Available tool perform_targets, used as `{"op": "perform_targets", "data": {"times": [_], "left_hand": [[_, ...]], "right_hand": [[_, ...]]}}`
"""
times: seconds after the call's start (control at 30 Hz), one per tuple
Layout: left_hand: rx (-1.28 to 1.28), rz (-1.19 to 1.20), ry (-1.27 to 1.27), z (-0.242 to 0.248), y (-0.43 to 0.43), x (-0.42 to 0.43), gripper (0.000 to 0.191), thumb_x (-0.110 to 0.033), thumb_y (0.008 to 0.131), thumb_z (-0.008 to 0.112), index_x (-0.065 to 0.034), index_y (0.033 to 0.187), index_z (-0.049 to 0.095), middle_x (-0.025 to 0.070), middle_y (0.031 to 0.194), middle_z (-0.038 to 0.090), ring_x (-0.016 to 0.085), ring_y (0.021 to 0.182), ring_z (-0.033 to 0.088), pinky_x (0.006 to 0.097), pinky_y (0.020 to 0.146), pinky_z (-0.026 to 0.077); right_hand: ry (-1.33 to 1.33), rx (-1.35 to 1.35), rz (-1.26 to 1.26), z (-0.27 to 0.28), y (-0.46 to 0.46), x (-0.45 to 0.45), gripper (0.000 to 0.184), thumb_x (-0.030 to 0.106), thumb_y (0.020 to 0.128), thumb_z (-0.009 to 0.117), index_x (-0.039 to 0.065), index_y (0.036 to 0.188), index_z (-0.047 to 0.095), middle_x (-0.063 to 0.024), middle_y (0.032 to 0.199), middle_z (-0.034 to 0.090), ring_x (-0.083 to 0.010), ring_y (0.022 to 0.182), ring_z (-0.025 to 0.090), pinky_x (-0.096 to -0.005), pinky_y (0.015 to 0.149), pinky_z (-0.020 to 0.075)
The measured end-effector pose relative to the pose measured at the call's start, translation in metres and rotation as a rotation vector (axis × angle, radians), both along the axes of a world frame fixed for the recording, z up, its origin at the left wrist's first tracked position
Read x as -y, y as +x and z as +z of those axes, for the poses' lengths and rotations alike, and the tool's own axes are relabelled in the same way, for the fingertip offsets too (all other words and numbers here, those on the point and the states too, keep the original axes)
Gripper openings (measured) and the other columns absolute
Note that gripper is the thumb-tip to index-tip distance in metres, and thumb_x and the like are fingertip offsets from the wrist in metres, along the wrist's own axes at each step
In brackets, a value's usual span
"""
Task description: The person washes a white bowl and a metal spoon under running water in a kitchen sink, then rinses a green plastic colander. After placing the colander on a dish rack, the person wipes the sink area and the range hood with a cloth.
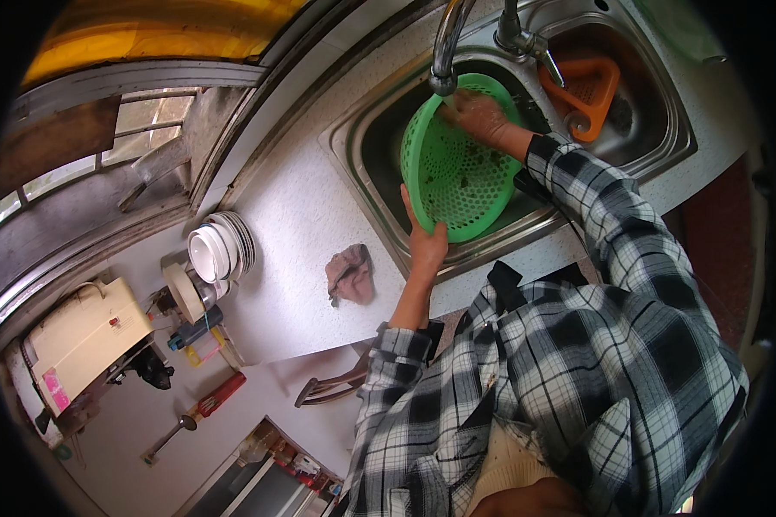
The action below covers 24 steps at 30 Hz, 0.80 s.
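Observation:
A green plastic colander (463,158) is tilted on its side over the left basin of a stainless steel double sink (388,223). My left hand (425,242) grips its near left rim, thumb on the inner side and fingers outside. Inside the upper part of the bowl is my right hand (482,119), wet and slightly blurred, its palm toward the wall; the fingertips are partly hidden. Directly above that hand, the chrome gooseneck faucet (443,81) runs water onto it. Dark specks show on the colander's perforated wall.
An orange corner strainer (588,94) lies in the right basin, near the faucet lever (549,64). A crumpled pinkish cloth (350,274) rests on the speckled countertop (284,310). White bowls (210,252) and stacked plates stand by the window, beyond them a cream-coloured appliance (94,342).

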<state>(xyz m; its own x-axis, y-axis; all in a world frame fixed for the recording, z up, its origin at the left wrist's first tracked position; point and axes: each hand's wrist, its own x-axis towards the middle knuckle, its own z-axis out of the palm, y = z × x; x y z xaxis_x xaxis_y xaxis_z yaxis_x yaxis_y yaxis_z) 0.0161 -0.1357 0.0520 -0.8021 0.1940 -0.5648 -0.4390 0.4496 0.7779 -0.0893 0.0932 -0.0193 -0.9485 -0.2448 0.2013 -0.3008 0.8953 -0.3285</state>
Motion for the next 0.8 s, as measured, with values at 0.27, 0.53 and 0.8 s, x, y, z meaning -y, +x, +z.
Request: {"op": "perform_targets", "data": {"times": [0.27, 0.53, 0.8], "left_hand": [[0.138, 0.214, 0.118, -0.034, 0.004, 0.002, 0.083, 0.001, 0.072, 0.042, -0.0214, 0.14, -0.001, 0.0191, 0.128, 0.039, 0.028, 0.096, 0.056, 0.0317, 0.067, 0.051], [0.053, 0.233, 0.195, -0.031, -0.012, 0.008, 0.086, 0.004, 0.07, 0.04, -0.0243, 0.14, -0.001, 0.0175, 0.125, 0.042, 0.024, 0.086, 0.059, 0.0277, 0.051, 0.052], [-0.035, 0.237, 0.167, -0.045, -0.011, 0.0, 0.086, 0.007, 0.07, 0.036, -0.0243, 0.14, 0.0, 0.0154, 0.125, 0.041, 0.022, 0.081, 0.059, 0.0254, 0.049, 0.053]], "right_hand": [[-0.685, 0.776, 0.012, -0.01, 0.042, 0.03, 0.034, 0.017, 0.077, 0.059, 0.008, 0.109, 0.054, -0.0128, 0.096, 0.059, -0.0292, 0.085, 0.059, -0.0353, 0.074, 0.0481], [-0.5, 0.793, 0.225, 0.006, 0.045, 0.051, 0.02, 0.014, 0.077, 0.058, 0.005, 0.094, 0.056, -0.0137, 0.093, 0.058, -0.0281, 0.083, 0.058, -0.0374, 0.071, 0.0455], [-0.789, 0.215, 0.143, 0.016, 0.049, 0.078, 0.021, 0.011, 0.074, 0.056, 0.009, 0.095, 0.055, -0.0122, 0.097, 0.057, -0.0318, 0.085, 0.057, -0.0401, 0.072, 0.0455]]}}
